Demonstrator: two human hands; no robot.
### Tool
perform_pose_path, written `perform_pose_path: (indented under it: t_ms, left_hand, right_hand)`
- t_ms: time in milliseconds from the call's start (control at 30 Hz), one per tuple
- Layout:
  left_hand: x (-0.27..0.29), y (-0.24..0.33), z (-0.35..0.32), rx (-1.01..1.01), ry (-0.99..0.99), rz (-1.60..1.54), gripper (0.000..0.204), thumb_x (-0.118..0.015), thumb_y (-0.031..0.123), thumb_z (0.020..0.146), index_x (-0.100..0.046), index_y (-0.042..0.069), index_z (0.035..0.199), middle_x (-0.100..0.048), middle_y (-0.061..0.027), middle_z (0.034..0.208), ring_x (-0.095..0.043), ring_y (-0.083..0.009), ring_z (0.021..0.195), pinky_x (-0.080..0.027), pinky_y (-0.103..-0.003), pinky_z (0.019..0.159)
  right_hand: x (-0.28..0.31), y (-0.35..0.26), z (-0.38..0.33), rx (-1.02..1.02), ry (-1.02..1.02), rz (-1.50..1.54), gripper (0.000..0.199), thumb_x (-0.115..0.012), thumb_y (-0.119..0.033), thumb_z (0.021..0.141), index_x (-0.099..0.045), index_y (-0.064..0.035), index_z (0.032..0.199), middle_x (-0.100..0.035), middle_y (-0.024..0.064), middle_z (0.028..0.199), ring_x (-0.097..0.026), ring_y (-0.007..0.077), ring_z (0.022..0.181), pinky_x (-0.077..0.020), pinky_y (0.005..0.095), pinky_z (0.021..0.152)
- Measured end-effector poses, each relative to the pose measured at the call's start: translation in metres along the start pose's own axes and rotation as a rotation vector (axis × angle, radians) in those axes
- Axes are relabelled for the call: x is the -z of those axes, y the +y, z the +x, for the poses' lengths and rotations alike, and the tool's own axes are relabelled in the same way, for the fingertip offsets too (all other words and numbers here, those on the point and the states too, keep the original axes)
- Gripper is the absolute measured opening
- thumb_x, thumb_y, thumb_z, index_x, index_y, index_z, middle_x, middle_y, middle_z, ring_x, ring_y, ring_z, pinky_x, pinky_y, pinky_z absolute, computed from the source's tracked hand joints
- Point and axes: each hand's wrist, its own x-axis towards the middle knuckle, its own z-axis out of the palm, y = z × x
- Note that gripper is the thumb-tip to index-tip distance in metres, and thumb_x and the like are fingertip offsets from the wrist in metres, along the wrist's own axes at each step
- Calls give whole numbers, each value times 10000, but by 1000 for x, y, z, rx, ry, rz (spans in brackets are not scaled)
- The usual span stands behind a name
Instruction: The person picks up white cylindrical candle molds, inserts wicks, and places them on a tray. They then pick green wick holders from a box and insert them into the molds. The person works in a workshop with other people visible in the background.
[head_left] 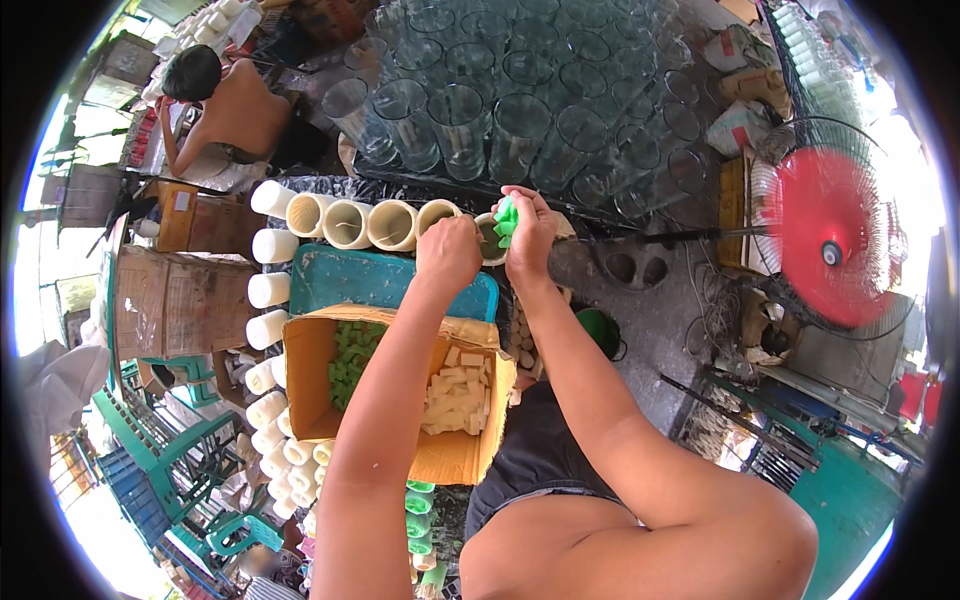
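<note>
Green bits [352, 360] are being held in a cardboard box [445, 465]. Beyond it, green pieces [507, 222] are being clasped in the grip of the right hand [530, 237]; what is being gripped by the left hand [448, 254], at a cream cylinder [432, 211], cannot be told. Seemingly the cylinder is being worked on; next, one separated green piece is probably being called for. Farther off, glass vessels [460, 135] are being seen.

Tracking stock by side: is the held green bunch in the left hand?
No, the right hand holds the green bunch, while the left hand is by a cream cylinder.
</note>
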Motion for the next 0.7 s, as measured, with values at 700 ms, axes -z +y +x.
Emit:
perform_pose_path:
  t_ms: [700]
  left_hand:
    - [2, -2, -4, -50, -105, -195, 198, -717, 185, 909, -815, 21, 962, -767, -221, 877, -741, -418, 858, -583, -510, 797]
  right_hand:
    - [-4, 12, 2, 113, 52, -80, 195, -573, -141, 1077, -713, -4, 1077, -655, 16, 854, -622, 92, 745, -500, 251, 677]
